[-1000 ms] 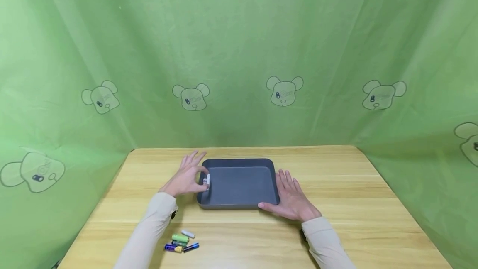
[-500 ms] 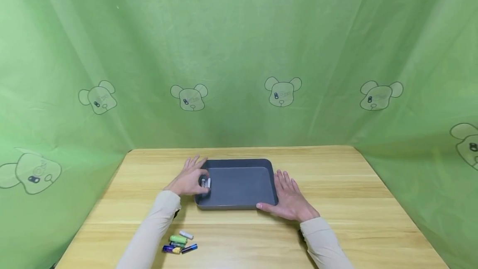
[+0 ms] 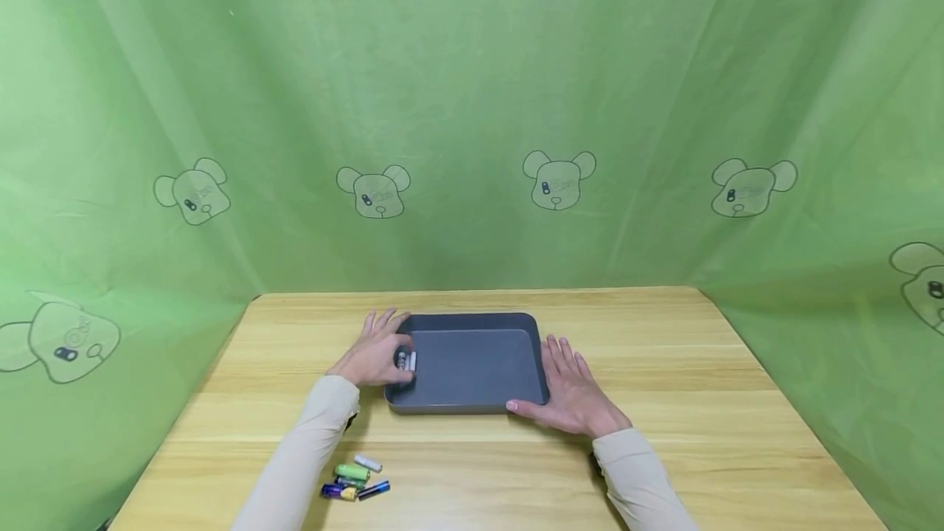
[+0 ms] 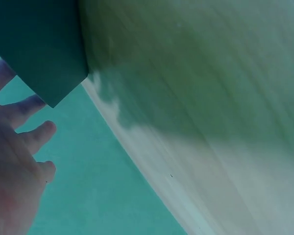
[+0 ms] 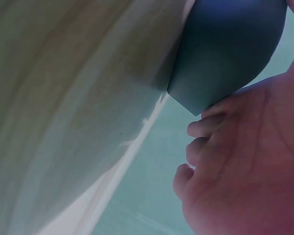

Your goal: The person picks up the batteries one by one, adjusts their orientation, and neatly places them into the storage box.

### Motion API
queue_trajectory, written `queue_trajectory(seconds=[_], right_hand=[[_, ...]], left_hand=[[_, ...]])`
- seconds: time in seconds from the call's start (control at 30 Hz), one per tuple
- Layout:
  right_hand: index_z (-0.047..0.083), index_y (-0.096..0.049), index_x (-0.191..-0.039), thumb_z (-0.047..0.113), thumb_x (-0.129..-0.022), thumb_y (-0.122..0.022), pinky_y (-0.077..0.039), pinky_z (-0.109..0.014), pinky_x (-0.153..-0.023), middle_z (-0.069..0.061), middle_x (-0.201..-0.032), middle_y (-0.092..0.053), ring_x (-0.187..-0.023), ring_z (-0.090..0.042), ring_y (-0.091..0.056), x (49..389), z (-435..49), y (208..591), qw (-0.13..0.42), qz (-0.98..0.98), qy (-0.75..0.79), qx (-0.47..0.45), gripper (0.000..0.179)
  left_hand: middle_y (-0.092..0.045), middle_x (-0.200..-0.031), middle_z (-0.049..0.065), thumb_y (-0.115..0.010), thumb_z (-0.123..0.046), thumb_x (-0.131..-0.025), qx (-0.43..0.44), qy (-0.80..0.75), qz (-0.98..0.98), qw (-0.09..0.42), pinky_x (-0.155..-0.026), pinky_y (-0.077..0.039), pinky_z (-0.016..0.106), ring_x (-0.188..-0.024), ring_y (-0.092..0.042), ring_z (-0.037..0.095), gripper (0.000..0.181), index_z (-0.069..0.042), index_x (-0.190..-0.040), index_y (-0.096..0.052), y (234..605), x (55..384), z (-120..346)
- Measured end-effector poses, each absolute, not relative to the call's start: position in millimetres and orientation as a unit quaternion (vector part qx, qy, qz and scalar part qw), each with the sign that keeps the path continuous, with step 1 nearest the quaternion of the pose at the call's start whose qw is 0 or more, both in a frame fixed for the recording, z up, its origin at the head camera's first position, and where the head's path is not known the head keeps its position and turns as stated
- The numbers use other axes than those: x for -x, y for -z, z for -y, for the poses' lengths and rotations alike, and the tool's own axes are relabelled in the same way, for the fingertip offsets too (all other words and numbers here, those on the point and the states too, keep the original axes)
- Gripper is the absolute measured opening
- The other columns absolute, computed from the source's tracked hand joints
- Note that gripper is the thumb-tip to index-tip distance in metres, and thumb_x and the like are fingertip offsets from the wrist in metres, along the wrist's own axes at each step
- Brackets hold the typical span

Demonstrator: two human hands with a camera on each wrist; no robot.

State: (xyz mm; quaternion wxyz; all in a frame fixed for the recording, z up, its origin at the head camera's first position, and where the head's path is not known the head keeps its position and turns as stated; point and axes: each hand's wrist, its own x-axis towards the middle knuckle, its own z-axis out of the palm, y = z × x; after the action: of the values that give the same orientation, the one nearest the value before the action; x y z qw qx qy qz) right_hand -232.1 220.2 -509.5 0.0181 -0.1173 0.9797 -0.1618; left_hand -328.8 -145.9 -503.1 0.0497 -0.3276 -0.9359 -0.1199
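A shallow dark grey tray [image 3: 468, 409] lies on the wooden table in the head view. At its left end my left hand [image 3: 371, 357] reaches over the wall, thumb and index finger pinching a white battery [image 3: 413, 361] low inside. Beside that one, partly hidden by the hand, is a second pale battery [image 3: 401, 360]. The other left fingers are spread outside the tray wall [image 4: 44, 49], as the left wrist view shows. My right hand [image 3: 575, 388] lies with straight fingers along the tray's right side, thumb at the near corner; its palm [image 5: 245, 166] fills much of the right wrist view.
Near the table's front left is a loose pile: a green battery [image 3: 352, 472], a white battery [image 3: 368, 463], a purple and yellow battery [image 3: 338, 492], a blue and black battery [image 3: 374, 491] and a dark one. A green printed curtain [image 3: 472, 244] surrounds the table [image 3: 664, 351].
My left hand has lowered slightly and moved right, bringing the white battery down inside the tray's left end. The right hand stays against the tray. The head view has shifted a little.
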Motion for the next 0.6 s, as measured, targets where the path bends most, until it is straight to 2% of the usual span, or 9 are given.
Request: queue_trajectory(seconds=[0.2, 0.6], right_hand=[[-0.008, -0.011, -0.161, 0.083, -0.083, -0.058, -0.011, -0.061, -0.131, -0.028, -0.172, -0.009, -0.161, -0.046, -0.006, 232.0, -220.2, 509.3, 0.020, -0.980, 0.162, 0.117, 0.129], [-0.008, -0.011, -0.161, 0.083, -0.082, -0.058, -0.010, -0.062, -0.131, -0.028, -0.172, -0.009, -0.161, -0.046, -0.006, 232.6, -220.7, 510.8, 0.019, -0.979, 0.167, 0.118, 0.129]], left_hand=[[-0.044, -0.159, 0.026, -0.084, -0.043, -0.072, 0.333, 0.107, 0.935, 0.067, -0.119, -0.021, 0.079, -0.149, -0.035, 0.052, 0.041, -0.015, -0.101, -0.077, 507.2, 329.8, 146.4], [-0.040, -0.162, 0.023, -0.084, -0.047, -0.074, 0.320, 0.090, 0.942, 0.054, -0.123, -0.018, 0.075, -0.151, -0.033, 0.048, 0.043, -0.017, -0.105, -0.077, 506.1, 327.7, 144.8]])
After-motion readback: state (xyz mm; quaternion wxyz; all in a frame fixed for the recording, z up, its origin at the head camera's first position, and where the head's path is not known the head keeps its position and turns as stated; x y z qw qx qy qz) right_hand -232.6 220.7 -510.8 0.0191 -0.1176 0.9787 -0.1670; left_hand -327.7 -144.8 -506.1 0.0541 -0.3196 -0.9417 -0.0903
